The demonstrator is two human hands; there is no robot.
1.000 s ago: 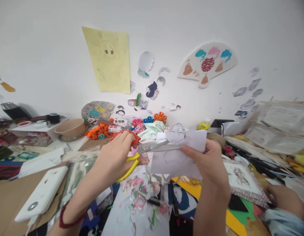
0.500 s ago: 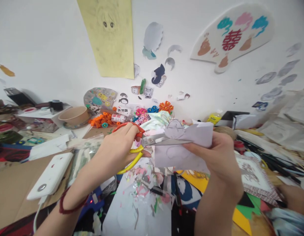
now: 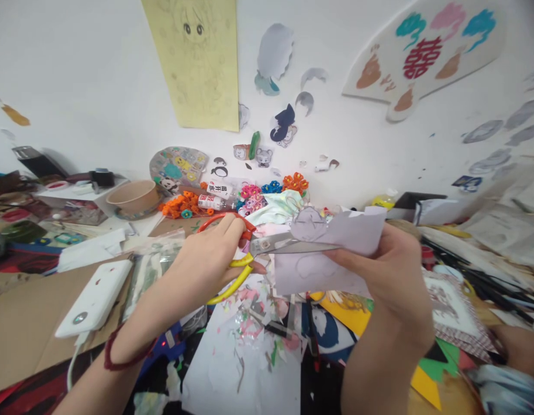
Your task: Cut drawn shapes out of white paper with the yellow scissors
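Scissors (image 3: 236,282) with red and yellow handles are in my left hand (image 3: 217,248), its fingers and thumb through the loops. Their blades point right and lie across a white sheet of paper (image 3: 357,227) with pencil drawings on it. A round drawn figure (image 3: 309,223) stands up above the upper blade, and another outline shows on the paper below the blades. My right hand (image 3: 394,276) pinches the paper by its right side, the thumb near the blade tips. How far the cut runs is hard to make out.
Below lies a white sheet (image 3: 245,357) strewn with paper scraps. A white power bank (image 3: 94,300) with a cable rests on cardboard at left. Behind are flower crafts (image 3: 295,183), a bottle (image 3: 210,202) and a beige bowl (image 3: 134,197). A blue glue gun (image 3: 166,346) sits under my left forearm.
The camera view has tilted and shifted slightly, so the wall drawings sit higher and further right. My right hand and the paper appear slightly further right; both grips are the same.
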